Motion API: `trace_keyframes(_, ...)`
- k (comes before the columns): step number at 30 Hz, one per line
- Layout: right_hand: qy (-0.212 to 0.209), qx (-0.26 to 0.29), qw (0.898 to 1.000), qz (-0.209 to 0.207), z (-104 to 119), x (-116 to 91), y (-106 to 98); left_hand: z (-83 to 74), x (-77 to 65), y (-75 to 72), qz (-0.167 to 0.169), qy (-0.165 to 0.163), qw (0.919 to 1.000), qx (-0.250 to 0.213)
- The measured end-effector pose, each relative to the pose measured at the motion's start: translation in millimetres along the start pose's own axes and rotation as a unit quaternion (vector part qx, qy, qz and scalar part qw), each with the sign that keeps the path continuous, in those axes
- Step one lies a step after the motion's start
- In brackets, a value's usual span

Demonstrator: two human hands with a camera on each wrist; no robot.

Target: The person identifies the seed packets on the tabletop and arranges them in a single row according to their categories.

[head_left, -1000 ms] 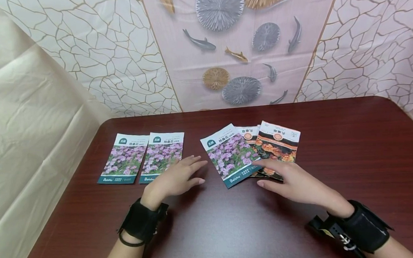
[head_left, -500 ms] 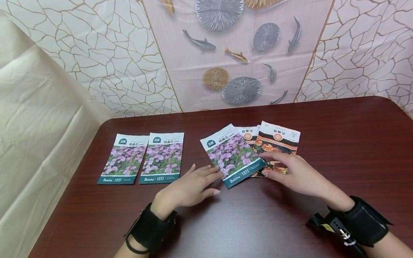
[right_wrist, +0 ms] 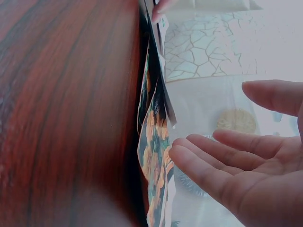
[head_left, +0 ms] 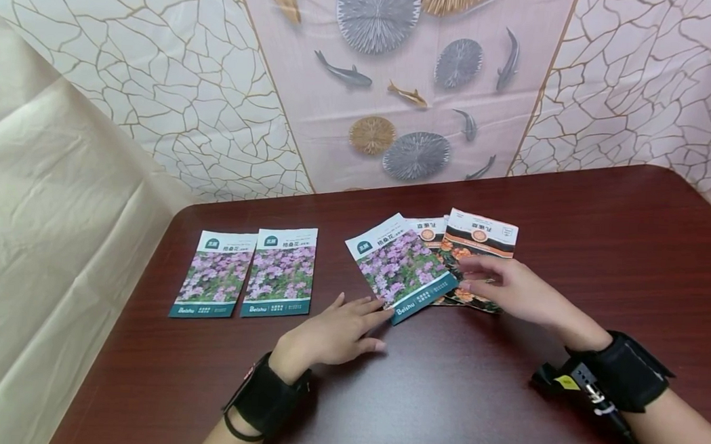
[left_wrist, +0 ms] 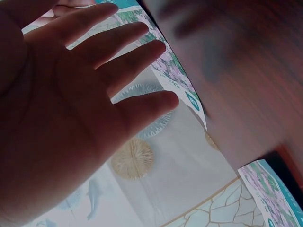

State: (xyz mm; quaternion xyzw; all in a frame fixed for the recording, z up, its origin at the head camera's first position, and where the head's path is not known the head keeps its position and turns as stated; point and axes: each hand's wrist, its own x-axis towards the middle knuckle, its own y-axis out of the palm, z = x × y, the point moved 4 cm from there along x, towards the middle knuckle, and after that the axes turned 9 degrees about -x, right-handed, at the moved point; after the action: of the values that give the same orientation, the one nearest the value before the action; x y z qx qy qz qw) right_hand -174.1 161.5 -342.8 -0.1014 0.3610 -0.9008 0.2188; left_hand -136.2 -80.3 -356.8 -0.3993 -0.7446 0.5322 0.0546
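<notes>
A seed packet with purple flowers lies tilted mid-table, overlapping a marigold seed packet partly hidden beneath it. A second marigold packet lies to their right. My left hand has its fingers spread, with fingertips at the tilted packet's lower left corner; the left wrist view shows them straight across that packet. Above the right marigold packet is my right hand, thumb and fingers apart near the purple packet's lower right corner. In the right wrist view its fingertips are beside the marigold packet, gripping nothing.
Two more purple flower packets, one far left and one beside it, lie side by side on the dark red-brown table. Patterned cloth hangs behind the table, and cream fabric drapes along the left.
My left hand has moved right, away from the left pair, to the tilted packet's corner. The right hand has shifted slightly right, off the purple packet's edge. The packets have barely moved.
</notes>
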Motion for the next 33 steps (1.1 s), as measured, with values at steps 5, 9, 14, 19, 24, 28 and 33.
trace_keyframes(5,0.020,0.006,1.000,0.014,-4.1,1.4,0.1,0.8,0.1,2.6,0.011,-0.005,0.9999,0.003)
trace_keyframes(9,0.023,0.015,0.999,0.024,-6.4,2.1,1.3,1.4,0.4,3.6,0.013,-0.009,0.9999,0.006)
trace_keyframes(14,0.023,0.027,0.999,0.037,-8.8,4.9,3.3,2.0,1.0,4.4,0.015,-0.012,0.9998,0.009)
trace_keyframes(19,0.044,0.039,0.997,0.057,-12.1,11.4,4.1,2.4,1.5,5.0,0.018,-0.017,0.9997,0.008)
trace_keyframes(24,0.083,0.071,0.991,0.075,-15.7,18.9,4.0,1.9,1.9,4.9,0.021,-0.021,0.9995,0.010)
trace_keyframes(28,0.110,0.086,0.987,0.076,-18.0,24.3,4.2,1.5,1.8,5.0,0.022,-0.024,0.9994,0.014)
trace_keyframes(33,0.126,0.127,0.981,0.078,-20.0,30.2,5.9,1.3,1.9,5.5,0.022,-0.026,0.9993,0.016)
